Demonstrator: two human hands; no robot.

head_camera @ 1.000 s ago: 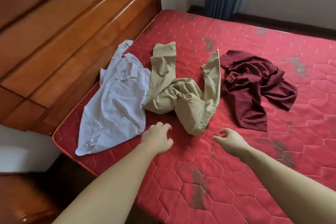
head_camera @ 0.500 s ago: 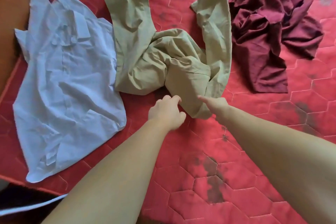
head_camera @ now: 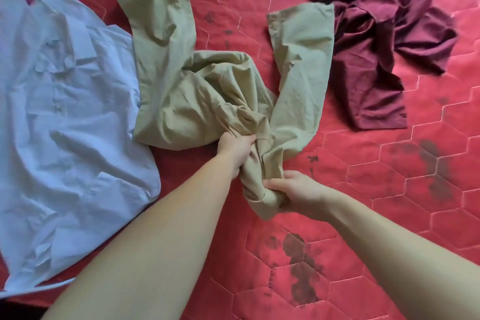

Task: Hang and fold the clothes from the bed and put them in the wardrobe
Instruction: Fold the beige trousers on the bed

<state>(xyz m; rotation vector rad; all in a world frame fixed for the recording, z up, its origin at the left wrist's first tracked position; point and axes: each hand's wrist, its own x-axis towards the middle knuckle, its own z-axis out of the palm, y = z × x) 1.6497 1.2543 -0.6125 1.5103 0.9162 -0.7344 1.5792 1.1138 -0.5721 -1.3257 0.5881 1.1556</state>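
Head view, nearest first: two bare forearms reach out over the red quilted mattress (head_camera: 389,153), which carries dark stains in the near middle and to the right. The right hand (head_camera: 298,193) has its fingers curled round the bunched near end of the khaki trousers (head_camera: 176,101), and just beyond it the left hand (head_camera: 235,149) grips the same gathered cloth a little farther up. Both hands are clamped on the fabric, close together but not touching.

From that knot the trousers fan away, one leg running far-left, the other far-right, still lying on the bed. On the left, a pale blue shirt (head_camera: 65,122) lies spread flat, its edge touching the trousers. On the far right, a crumpled maroon garment (head_camera: 371,60) sits just beside the right trouser leg.

The step looks like picking up the trousers to fold or hang them. To do it well, the hands should likely shift to the waistband corners, lift clear so the legs drop straight, and avoid dragging the shirt along.
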